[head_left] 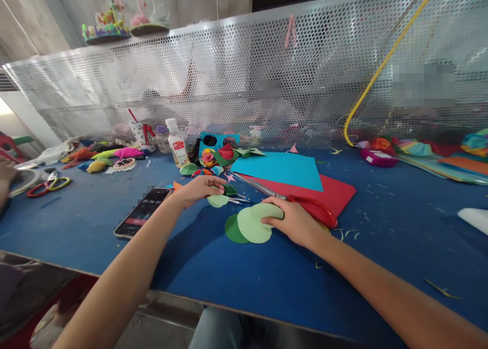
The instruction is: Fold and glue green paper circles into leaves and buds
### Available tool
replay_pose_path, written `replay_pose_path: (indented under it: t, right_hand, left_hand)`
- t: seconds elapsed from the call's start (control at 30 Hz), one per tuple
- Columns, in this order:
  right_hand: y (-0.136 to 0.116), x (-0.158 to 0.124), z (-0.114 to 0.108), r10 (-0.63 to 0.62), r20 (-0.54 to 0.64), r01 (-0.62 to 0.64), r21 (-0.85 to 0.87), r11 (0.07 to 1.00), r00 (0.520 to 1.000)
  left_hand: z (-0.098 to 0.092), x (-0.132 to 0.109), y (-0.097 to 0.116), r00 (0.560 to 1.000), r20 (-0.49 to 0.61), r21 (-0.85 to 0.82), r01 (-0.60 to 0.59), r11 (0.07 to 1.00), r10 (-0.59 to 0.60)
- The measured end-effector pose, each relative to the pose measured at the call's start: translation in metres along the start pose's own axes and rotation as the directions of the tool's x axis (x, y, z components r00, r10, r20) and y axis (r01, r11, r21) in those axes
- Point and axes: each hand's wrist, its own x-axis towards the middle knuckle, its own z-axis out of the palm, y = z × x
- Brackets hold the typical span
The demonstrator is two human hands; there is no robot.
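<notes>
My left hand (202, 189) is above the table with its fingers pinched on green paper pieces, a light green one (218, 201) and a dark green one (231, 190). My right hand (292, 218) grips light green paper circles (254, 228) by their right edge, thumb on top. Under these a darker green circle (235, 229) shows at the left. Just behind the right hand lie large scissors with red handles (314, 209), their long blades pointing back left. A second, smaller pair of blades (239, 200) lies between the hands.
A phone (143, 214) showing a timer lies beside my left forearm. Blue paper (280, 170) and red paper (341, 190) are stacked behind my right hand. A bottle (176, 145) and coloured crafts stand near the perforated metal screen (229, 74). Another person's hand (6, 173) is far left.
</notes>
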Motion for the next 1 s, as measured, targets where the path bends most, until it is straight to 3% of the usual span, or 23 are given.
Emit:
replay_pose_path:
  t: [0.1,0.2,0.27,0.5,0.67,0.77,0.83,0.9,1.0]
  right_hand:
    - [-0.002,-0.001,-0.001,0.005,-0.012,-0.005,-0.013,1.000,1.000]
    - [-0.004,-0.003,-0.002,0.008,-0.019,-0.009,-0.026,1.000,1.000]
    - [-0.005,-0.004,-0.001,0.013,-0.026,-0.014,-0.037,0.999,1.000]
    - [-0.002,-0.004,0.000,-0.045,-0.033,0.045,-0.003,0.999,0.998]
    - [-0.001,-0.004,0.001,-0.054,-0.034,0.055,0.008,0.998,0.998]
    - [-0.001,-0.004,0.000,-0.063,-0.044,0.064,0.021,0.998,0.997]
    - [-0.002,-0.004,0.000,-0.069,-0.041,0.071,0.042,0.997,0.997]
    - [-0.002,-0.004,0.001,-0.068,-0.015,0.069,0.079,0.995,0.998]
    - [-0.004,-0.004,0.002,-0.073,0.013,0.071,0.140,0.988,0.997]
  left_hand:
    - [0.001,0.006,-0.006,0.971,-0.206,0.376,-0.037,0.926,0.122]
    - [-0.002,0.011,-0.012,0.897,-0.386,0.508,0.013,0.861,0.214]
    - [-0.003,0.012,-0.015,0.879,-0.416,0.547,0.035,0.836,0.235]
    - [0.002,0.012,-0.025,0.942,-0.292,0.636,0.062,0.769,0.165]
    - [0.007,0.009,-0.018,0.932,-0.312,0.644,0.065,0.762,0.183]
    - [0.027,0.003,-0.003,0.912,-0.319,0.627,-0.002,0.779,0.259]
    - [0.047,-0.002,0.006,0.918,-0.239,0.594,-0.120,0.796,0.316]
    - [0.066,-0.007,0.011,0.928,-0.023,0.404,-0.332,0.852,0.373]
    - [0.082,-0.008,0.007,0.941,0.059,0.231,-0.338,0.912,0.334]
